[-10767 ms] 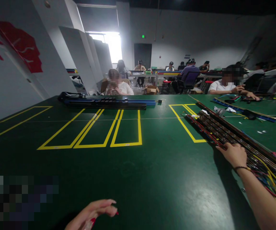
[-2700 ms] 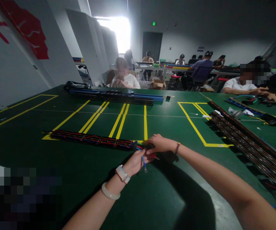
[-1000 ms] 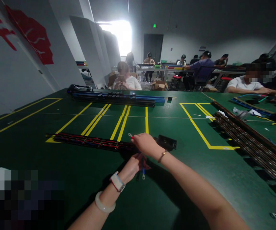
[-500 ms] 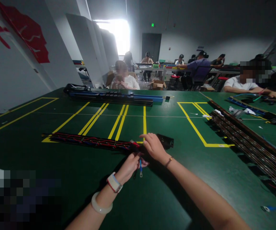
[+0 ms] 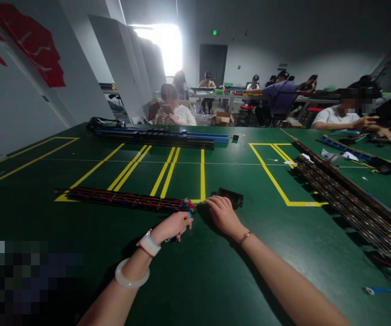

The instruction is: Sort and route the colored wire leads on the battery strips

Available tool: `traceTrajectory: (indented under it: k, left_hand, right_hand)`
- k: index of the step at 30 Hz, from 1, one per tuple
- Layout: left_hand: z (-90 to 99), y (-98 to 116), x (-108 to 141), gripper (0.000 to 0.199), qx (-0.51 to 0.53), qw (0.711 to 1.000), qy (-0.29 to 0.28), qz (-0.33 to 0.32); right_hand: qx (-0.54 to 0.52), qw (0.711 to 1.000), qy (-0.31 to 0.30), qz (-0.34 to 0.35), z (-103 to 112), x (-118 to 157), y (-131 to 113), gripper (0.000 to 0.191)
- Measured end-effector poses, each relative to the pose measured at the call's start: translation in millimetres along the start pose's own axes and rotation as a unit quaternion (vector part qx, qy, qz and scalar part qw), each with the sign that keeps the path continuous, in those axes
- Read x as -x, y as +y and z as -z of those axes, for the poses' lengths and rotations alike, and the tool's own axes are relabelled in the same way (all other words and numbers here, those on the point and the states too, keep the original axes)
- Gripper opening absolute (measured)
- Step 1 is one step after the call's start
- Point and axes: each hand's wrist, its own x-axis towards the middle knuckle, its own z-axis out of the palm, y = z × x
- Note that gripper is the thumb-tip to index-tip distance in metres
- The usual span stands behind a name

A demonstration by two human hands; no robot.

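A long dark bar with red and blue wires lies across the green table, its right end near both hands. My left hand, with a watch and a pale bangle behind it, is closed around a blue cable by that end. My right hand rests beside a black part, fingers bent together at a green-yellow wire. Its fingertips partly hide whatever they pinch, and the wire runs from them towards the bar's end.
Yellow tape lines mark the green table. Blue and black bars lie at the far edge. A stack of wired bars and a blue cable lie at the right. People sit beyond the table.
My left hand has moved left and now closes on the blue cable, which hung down before. My right hand has lowered beside the black part, and the green-yellow wire shows between the hands.
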Motion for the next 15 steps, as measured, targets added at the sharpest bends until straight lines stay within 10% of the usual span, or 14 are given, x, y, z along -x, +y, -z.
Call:
traceTrajectory:
  k: [8,12,15]
  left_hand:
    - [-2.7,13.4,7.3,0.029,-0.042,0.999,0.021,-0.002]
    - [-18.5,38.9,57.1,0.021,-0.038,0.986,0.137,-0.092]
    - [-26.5,38.2,101.2,0.012,0.179,0.964,0.159,-0.120]
  right_hand:
    - [-0.005,1.000,-0.020,0.001,-3.4,2.5,1.7,0.038]
    - [-0.017,1.000,-0.022,-0.007,-2.6,1.9,1.3,0.037]
    - [-0.034,0.999,-0.012,-0.012,1.7,-0.9,-1.5,0.035]
